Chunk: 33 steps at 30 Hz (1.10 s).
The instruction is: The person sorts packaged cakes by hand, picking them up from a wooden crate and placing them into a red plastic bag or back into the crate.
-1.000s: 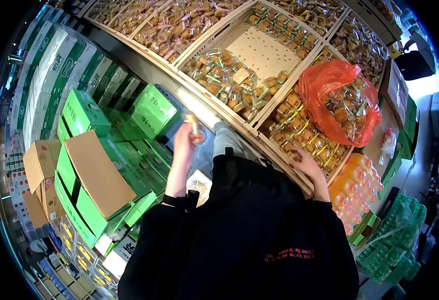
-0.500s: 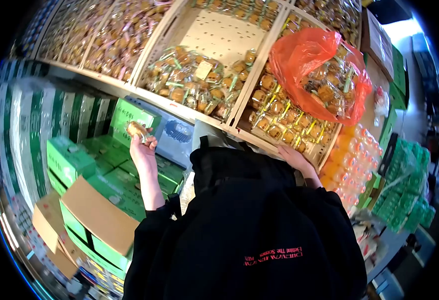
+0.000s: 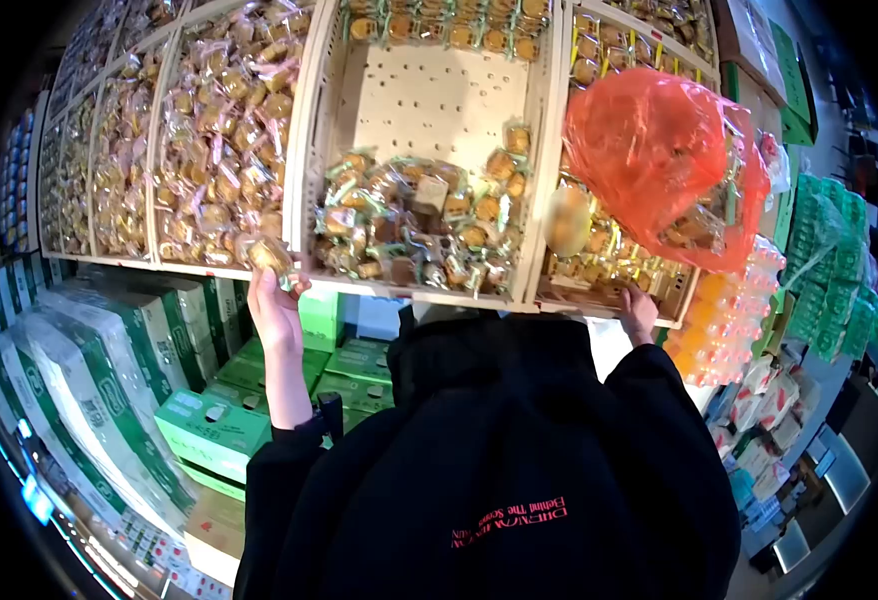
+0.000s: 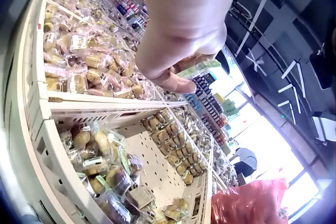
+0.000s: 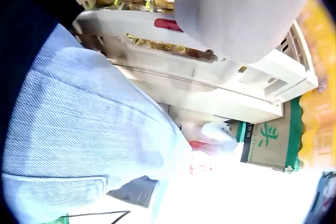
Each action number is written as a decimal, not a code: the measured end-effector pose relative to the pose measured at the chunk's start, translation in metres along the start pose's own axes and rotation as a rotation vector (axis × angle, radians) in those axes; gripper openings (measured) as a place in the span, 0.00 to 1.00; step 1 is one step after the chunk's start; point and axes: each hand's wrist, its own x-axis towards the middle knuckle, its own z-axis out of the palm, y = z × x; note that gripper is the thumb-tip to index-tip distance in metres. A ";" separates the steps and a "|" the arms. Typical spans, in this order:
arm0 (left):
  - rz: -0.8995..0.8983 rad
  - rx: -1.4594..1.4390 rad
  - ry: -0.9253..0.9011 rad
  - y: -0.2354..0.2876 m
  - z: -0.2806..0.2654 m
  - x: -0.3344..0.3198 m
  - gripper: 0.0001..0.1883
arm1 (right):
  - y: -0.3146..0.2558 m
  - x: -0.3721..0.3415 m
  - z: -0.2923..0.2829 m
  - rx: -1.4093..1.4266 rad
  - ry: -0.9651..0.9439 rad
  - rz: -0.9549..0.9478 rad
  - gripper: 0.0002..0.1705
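Note:
My left hand (image 3: pixel 277 305), at the front edge of the crates, pinches a small cake in clear wrapping (image 3: pixel 267 257) between thumb and fingers. Behind that cake lies a crate (image 3: pixel 164 120) heaped with pink-marked wrapped cakes. The left wrist view shows the left hand (image 4: pixel 181 50) above the crates with fingers bent, the cake hidden. My right hand (image 3: pixel 639 312) rests on the front rim of the right crate (image 3: pixel 579 295), which holds yellow-banded cakes. In the right wrist view the right hand (image 5: pixel 247 14) covers part of that rim, fingertips hidden.
A red plastic bag (image 3: pixel 649 150) with wrapped cakes inside sits on the right crate. The middle crate (image 3: pixel 419 100) has green-marked cakes at front and back. Orange drink bottles (image 3: pixel 724 320) stand at right. Green boxes (image 3: pixel 214 425) and plastic-wrapped cartons (image 3: pixel 89 390) stand at left.
My left hand has moved from over the green boxes up to the crates' front edge, still holding the cake. My right hand stays at the right crate's rim. The view has turned.

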 end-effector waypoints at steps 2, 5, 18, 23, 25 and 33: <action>0.021 0.040 -0.053 0.009 0.001 0.004 0.18 | 0.003 0.003 0.000 -0.027 -0.051 0.036 0.17; -0.025 0.042 -0.039 0.006 0.001 0.025 0.17 | 0.003 0.003 0.003 -0.020 -0.058 0.020 0.15; -0.154 0.067 -0.131 -0.009 0.051 0.023 0.19 | 0.007 -0.001 0.006 -0.015 -0.041 0.008 0.11; -0.115 0.072 -0.076 -0.011 0.061 0.000 0.19 | 0.007 -0.001 0.006 0.031 0.019 -0.042 0.09; -0.081 0.074 -0.058 -0.014 0.066 -0.003 0.19 | 0.000 -0.001 -0.002 0.048 0.043 -0.040 0.08; -0.115 0.080 -0.088 -0.028 0.094 -0.021 0.16 | 0.001 -0.001 0.000 0.118 0.048 -0.053 0.08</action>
